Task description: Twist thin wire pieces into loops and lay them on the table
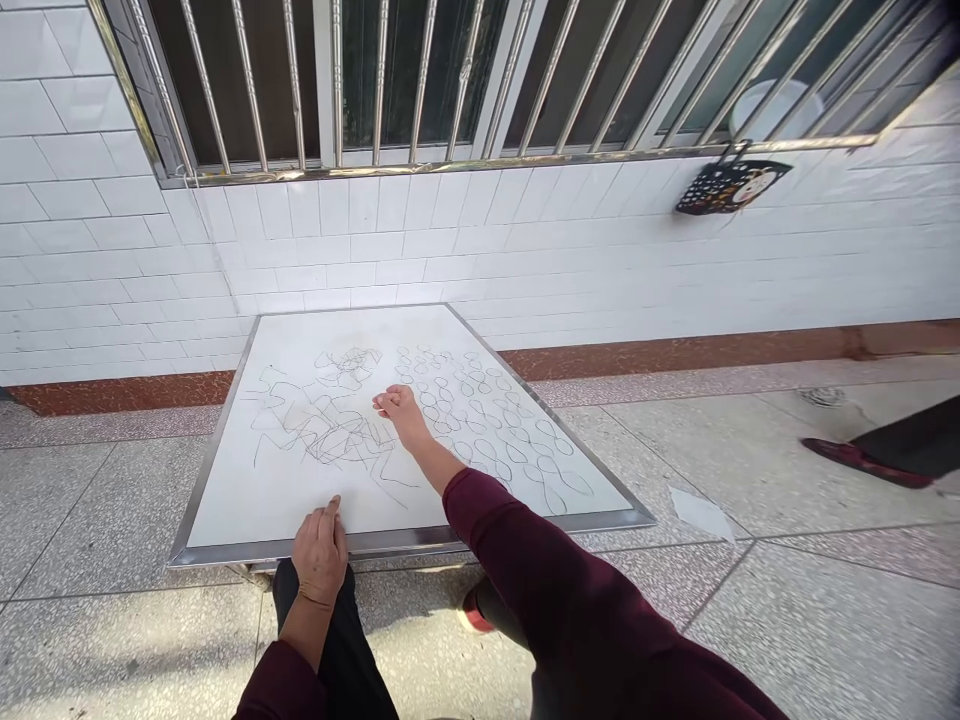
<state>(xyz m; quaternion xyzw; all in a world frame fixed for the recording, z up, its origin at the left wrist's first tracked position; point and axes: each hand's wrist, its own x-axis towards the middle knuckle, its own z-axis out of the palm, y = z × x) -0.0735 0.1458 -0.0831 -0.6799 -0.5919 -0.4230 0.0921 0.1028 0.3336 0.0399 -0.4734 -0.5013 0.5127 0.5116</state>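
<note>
Right hand [401,415] reaching across a white, steel-rimmed rectangular board [240,500], its grip pressed together above thin dark drawn loops [480,450]. Left hand [321,555] apparently steadying the near rim, index finger [332,505] extended, other fingers curling; anything pinched is hidden. Board lying low before the person, long axis apparently paralleling the white tiled wall [525,260].

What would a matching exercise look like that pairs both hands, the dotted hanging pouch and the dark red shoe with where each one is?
Things:
1. left hand
2. right hand
3. dotted black hanging pouch
4. dark red shoe

Places:
A. below the barred window
B. at the near metal edge of the white board
C. on the tiled floor, far right
D. over the middle of the board

Pairs: 1-B, 2-D, 3-A, 4-C
</note>
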